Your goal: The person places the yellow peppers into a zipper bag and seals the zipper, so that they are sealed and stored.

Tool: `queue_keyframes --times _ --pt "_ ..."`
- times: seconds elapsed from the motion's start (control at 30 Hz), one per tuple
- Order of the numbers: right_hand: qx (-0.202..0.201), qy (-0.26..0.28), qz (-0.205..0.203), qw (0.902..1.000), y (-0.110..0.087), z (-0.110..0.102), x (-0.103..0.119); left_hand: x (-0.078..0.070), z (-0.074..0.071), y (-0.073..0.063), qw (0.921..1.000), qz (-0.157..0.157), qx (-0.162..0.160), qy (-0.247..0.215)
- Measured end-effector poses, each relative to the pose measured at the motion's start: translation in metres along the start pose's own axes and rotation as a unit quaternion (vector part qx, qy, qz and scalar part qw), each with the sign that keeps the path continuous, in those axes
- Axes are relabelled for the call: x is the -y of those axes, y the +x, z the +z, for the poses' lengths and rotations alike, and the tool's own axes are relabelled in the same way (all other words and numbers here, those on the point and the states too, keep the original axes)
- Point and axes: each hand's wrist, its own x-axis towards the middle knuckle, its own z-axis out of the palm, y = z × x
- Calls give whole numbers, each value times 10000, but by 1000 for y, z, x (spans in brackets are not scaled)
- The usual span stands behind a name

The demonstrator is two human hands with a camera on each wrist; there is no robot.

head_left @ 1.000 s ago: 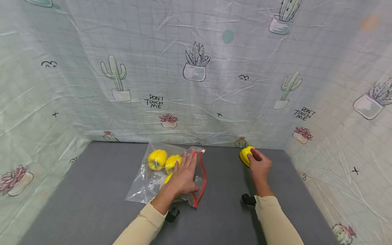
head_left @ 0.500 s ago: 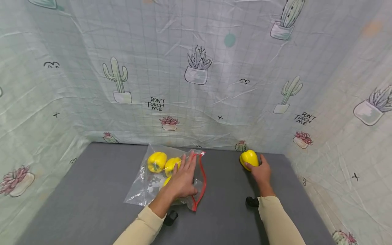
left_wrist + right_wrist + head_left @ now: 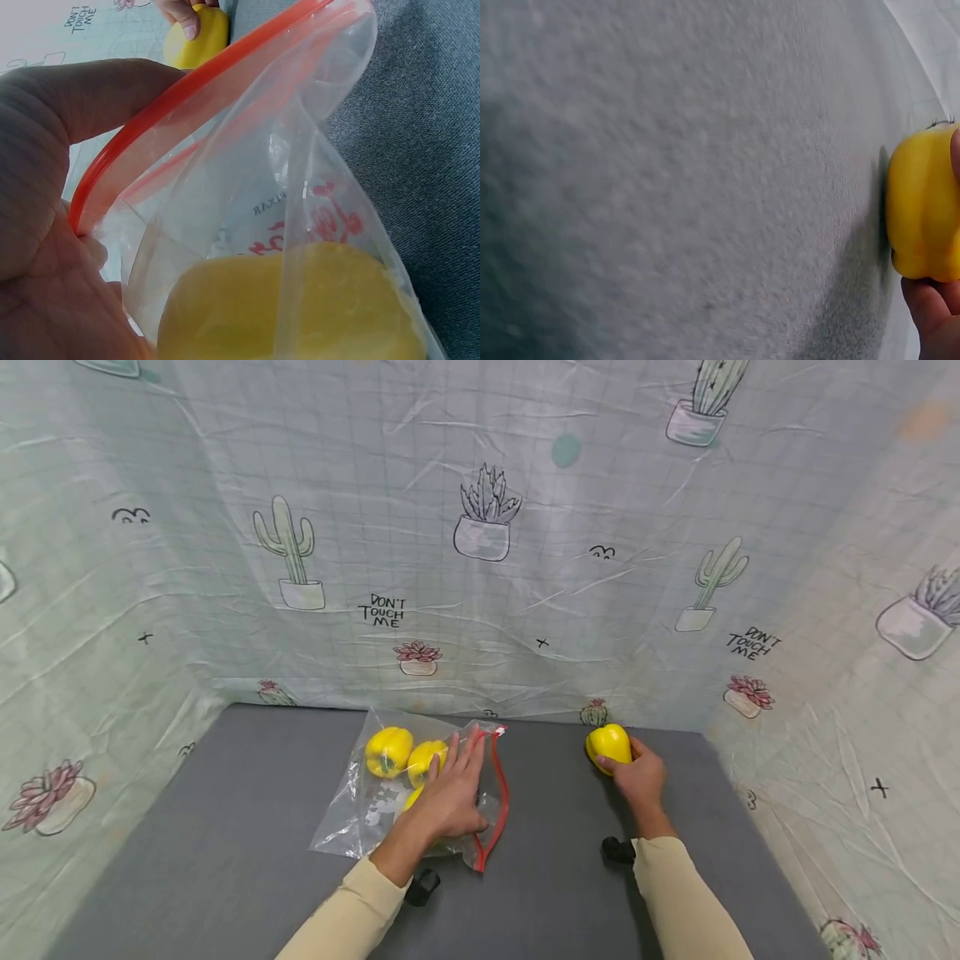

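Observation:
In the head view, a clear zip bag [image 3: 348, 818] with a red zip edge [image 3: 504, 793] lies left of centre. Several yellow bell peppers are inside it, among them one at the back left [image 3: 388, 752] and another [image 3: 426, 763] beside it. My left hand [image 3: 450, 802] rests on the bag near its mouth, fingers outstretched, partly covering a pepper. Seen from the left wrist, the zip edge [image 3: 161, 112] runs along the thumb, and a pepper [image 3: 292, 307] shows through the plastic. Further right, my right hand [image 3: 642, 777] grips another yellow bell pepper [image 3: 609, 747] between thumb and fingers.
The dark grey table [image 3: 547, 860] carries everything. A cactus-print sheet [image 3: 525, 602] rises behind the table and along both sides. Each wrist wears a black camera, one by the left cuff [image 3: 423, 887] and one by the right [image 3: 617, 851].
My right hand has shifted its hold from the top of the pepper to its right side, and the pepper now shows more fully. The left hand has stayed on the bag.

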Motion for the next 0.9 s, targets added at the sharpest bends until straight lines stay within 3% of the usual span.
queue_keyframes --times 0.23,0.9 --pt "235 147 -18 9996 -5 0 8 1 -3 0 10000 11 -55 -26" --pt "1031 441 -574 9920 -31 -6 21 -1 -2 2 10000 -16 28 -58"
